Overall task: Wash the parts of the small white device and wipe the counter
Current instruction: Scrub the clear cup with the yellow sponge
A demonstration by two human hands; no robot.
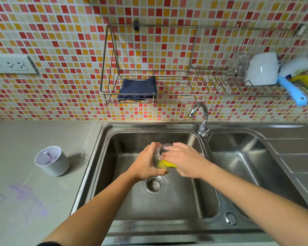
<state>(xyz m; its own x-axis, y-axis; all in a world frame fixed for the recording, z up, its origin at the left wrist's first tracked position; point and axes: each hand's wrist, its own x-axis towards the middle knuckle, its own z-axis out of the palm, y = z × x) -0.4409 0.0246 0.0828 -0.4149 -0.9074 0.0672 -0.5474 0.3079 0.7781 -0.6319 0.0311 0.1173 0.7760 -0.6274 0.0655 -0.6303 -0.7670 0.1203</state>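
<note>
Over the left basin of the steel sink (pixel 107 139), my left hand (pixel 146 164) grips a small clear cup-like part (pixel 159 153) of the device. My right hand (pixel 183 160) presses a yellow sponge (pixel 168 163) against that part, fingers over its rim. The white cylindrical device base (pixel 52 161), with purple residue inside, stands upright on the grey counter (pixel 16 139) left of the sink. A purple smear (pixel 27 197) stains the counter in front of it. A folded dark blue cloth (pixel 138 89) lies in the wall rack.
The faucet (pixel 200 114) stands between the two basins, no water visibly running. The drain strainer (pixel 154 184) sits below my hands. A wire wall rack (pixel 194 94) holds a glass, a white mug (pixel 262 68), a blue-handled brush (pixel 292 91). A power outlet (pixel 12 65) is on the left wall.
</note>
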